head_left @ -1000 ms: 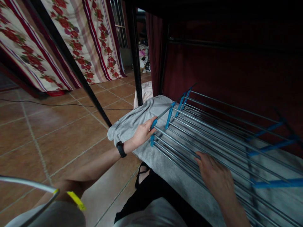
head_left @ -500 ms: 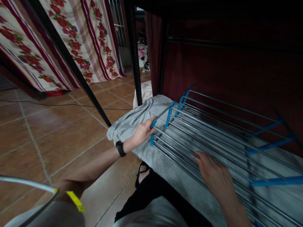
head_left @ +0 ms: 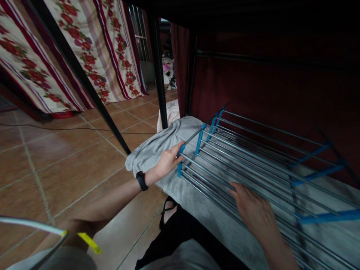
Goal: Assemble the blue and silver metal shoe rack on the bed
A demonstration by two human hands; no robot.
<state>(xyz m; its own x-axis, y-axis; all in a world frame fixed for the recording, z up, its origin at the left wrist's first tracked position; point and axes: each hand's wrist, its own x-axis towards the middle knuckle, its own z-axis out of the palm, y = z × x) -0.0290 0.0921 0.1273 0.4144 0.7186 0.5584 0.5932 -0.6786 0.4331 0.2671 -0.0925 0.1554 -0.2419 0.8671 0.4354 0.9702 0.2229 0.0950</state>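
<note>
A folded drying rack (head_left: 253,165) of grey metal rods with blue plastic joints lies flat on a grey blanket (head_left: 157,148) that covers a low bed. My left hand (head_left: 167,162), with a black band on the wrist, is closed on the rack's near-left corner at a blue joint. Further right, my right hand (head_left: 254,212) rests on the rack's front rods, its fingers curled over them.
Black bed-frame posts (head_left: 159,71) rise behind the blanket, and a slanted black bar (head_left: 84,80) crosses the terracotta tiled floor (head_left: 64,161). Floral curtains (head_left: 92,48) hang at the back left. A dark red curtain (head_left: 267,86) backs the rack. A black cable (head_left: 70,128) runs over the tiles.
Both hands keep their hold on the rack. The view has shifted slightly, so rack and hands sit a little lower left in the picture.
</note>
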